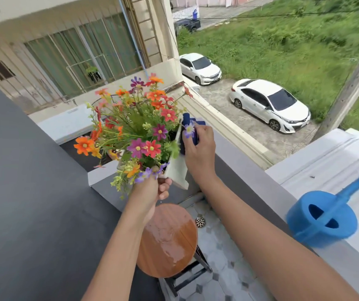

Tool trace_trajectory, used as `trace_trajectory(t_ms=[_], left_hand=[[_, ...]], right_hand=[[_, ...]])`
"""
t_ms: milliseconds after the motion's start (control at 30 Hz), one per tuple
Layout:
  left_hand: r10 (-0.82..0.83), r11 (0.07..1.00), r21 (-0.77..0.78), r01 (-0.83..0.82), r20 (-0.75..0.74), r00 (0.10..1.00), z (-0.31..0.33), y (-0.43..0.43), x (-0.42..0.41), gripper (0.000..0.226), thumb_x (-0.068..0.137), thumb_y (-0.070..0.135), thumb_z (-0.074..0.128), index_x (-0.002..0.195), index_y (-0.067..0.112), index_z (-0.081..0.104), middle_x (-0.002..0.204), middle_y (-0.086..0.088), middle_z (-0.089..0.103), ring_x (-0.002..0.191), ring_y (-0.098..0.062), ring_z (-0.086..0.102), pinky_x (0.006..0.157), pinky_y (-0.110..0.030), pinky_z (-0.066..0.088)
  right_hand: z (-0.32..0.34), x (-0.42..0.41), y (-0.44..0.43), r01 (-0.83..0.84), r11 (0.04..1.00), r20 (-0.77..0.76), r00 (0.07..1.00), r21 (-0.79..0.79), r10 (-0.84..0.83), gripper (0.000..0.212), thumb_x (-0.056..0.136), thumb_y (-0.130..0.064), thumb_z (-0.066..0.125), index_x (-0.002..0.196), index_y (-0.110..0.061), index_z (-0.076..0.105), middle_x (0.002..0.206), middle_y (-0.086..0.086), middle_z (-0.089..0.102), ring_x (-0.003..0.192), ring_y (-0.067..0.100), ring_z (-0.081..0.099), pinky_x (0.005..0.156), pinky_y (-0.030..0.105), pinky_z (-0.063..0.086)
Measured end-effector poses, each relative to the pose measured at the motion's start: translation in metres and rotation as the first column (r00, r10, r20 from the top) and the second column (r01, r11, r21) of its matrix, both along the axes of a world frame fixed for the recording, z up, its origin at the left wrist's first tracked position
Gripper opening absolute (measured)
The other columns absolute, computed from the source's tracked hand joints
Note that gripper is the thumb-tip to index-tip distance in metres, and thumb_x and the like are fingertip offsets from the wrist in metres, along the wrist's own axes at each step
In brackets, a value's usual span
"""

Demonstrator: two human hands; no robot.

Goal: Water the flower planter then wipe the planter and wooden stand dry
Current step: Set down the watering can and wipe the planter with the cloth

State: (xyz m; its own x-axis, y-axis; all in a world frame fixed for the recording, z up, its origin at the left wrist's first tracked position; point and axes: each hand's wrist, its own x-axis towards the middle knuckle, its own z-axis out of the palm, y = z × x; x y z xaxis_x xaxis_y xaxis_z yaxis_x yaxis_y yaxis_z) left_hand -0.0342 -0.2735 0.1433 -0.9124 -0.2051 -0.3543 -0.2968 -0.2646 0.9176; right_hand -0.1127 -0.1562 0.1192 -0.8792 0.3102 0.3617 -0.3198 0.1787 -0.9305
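Observation:
A white planter [177, 170] full of orange, pink and purple flowers [137, 127] is lifted in the air above the stand. My left hand [152, 190] grips its near bottom corner. My right hand [199, 148] presses a dark blue cloth [188, 127] against the planter's right side. Below, the round wooden stand [167, 240] sits with a wet, shiny top on dark legs. A blue watering can [324, 218] rests on the balcony wall to the right.
The grey balcony wall [250, 177] runs from the planter to the lower right. A dark wall [33, 192] fills the left. A floor drain [200, 222] lies in the tiled floor beside the stand. Far below are two white cars [269, 105] and grass.

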Motion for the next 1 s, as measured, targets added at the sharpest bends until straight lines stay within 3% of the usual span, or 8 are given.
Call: trace_trajectory(t_ms=[133,367,467,633,700,800,900,1000], left_hand=[[0.025,0.998,0.059,-0.023,-0.034,0.999,0.005,-0.006,-0.008,0.025,0.099,0.003,0.029,0.080,0.007,0.044,0.057,-0.013,0.055,0.033,-0.008,0.039,0.032,-0.016,0.027],[0.004,1.000,-0.019,-0.004,0.016,1.000,0.002,-0.010,-0.006,0.028,0.098,0.002,0.027,0.079,0.006,0.048,0.054,-0.010,0.051,0.032,-0.008,0.036,0.032,-0.015,0.023],[-0.013,0.999,-0.032,0.015,0.062,0.998,-0.002,-0.007,-0.003,0.029,0.098,0.003,0.026,0.077,0.008,0.045,0.049,-0.009,0.054,0.031,-0.008,0.036,0.030,-0.015,0.025],[-0.124,0.979,-0.153,0.135,0.079,0.989,0.011,-0.023,0.005,0.028,0.097,0.002,0.027,0.075,0.010,0.042,0.058,-0.010,0.051,0.032,-0.008,0.034,0.030,-0.014,0.021],[-0.165,0.963,-0.200,0.180,0.086,0.982,0.018,-0.031,0.007,0.031,0.100,0.004,0.027,0.075,0.011,0.042,0.061,-0.011,0.049,0.032,-0.006,0.033,0.030,-0.014,0.021],[-0.175,0.945,-0.264,0.195,0.097,0.980,0.023,-0.042,0.004,0.033,0.103,0.007,0.026,0.076,0.008,0.043,0.061,-0.013,0.049,0.030,-0.005,0.032,0.028,-0.013,0.021],[-0.202,0.906,-0.351,0.236,0.132,0.971,0.025,-0.055,-0.003,0.036,0.106,0.016,0.027,0.075,0.007,0.043,0.056,-0.011,0.050,0.031,-0.005,0.031,0.028,-0.013,0.021],[-0.203,0.880,-0.402,0.253,0.163,0.966,0.023,-0.068,-0.012,0.041,0.105,0.023,0.028,0.070,0.007,0.042,0.056,-0.012,0.050,0.032,-0.006,0.028,0.029,-0.013,0.018]], right_hand=[[-0.020,0.045,-0.018,-0.067,0.995,-0.148,0.986,0.073,0.077,0.036,0.094,-0.015,0.059,0.127,-0.002,0.063,0.107,0.002,0.049,0.100,0.009,0.051,0.092,0.019,0.040],[-0.051,0.081,-0.019,-0.126,0.986,-0.191,0.971,0.113,0.146,0.041,0.095,-0.010,0.059,0.134,-0.001,0.059,0.109,0.002,0.047,0.108,-0.006,0.046,0.095,0.012,0.036],[-0.028,0.052,-0.013,-0.044,0.999,-0.107,0.993,0.023,0.046,0.038,0.096,-0.010,0.060,0.133,-0.002,0.060,0.110,0.004,0.049,0.104,0.013,0.053,0.094,0.011,0.037],[0.000,0.004,0.025,-0.001,1.000,0.045,0.999,-0.001,0.001,0.017,0.099,-0.015,0.058,0.108,-0.010,0.071,0.096,0.004,0.051,0.089,0.013,0.050,0.078,0.017,0.039],[0.005,-0.010,0.039,-0.050,0.998,0.155,0.987,0.029,0.045,0.026,0.099,-0.018,0.056,0.078,-0.005,0.062,0.077,0.007,0.048,0.072,0.016,0.045,0.064,0.027,0.033],[0.011,-0.019,0.048,-0.172,0.984,0.367,0.913,-0.047,0.177,0.039,0.096,-0.017,0.053,0.059,-0.006,0.047,0.056,0.008,0.037,0.052,0.017,0.035,0.053,0.030,0.024],[0.010,-0.017,0.050,-0.210,0.959,0.480,0.832,-0.189,0.277,0.042,0.091,-0.014,0.051,0.052,-0.020,0.039,0.051,0.005,0.034,0.049,0.017,0.032,0.054,0.030,0.022],[0.007,-0.011,0.054,-0.270,0.918,0.465,0.799,-0.290,0.381,0.035,0.091,-0.019,0.050,0.056,-0.019,0.041,0.061,0.025,0.029,0.052,0.015,0.032,0.057,0.029,0.021]])
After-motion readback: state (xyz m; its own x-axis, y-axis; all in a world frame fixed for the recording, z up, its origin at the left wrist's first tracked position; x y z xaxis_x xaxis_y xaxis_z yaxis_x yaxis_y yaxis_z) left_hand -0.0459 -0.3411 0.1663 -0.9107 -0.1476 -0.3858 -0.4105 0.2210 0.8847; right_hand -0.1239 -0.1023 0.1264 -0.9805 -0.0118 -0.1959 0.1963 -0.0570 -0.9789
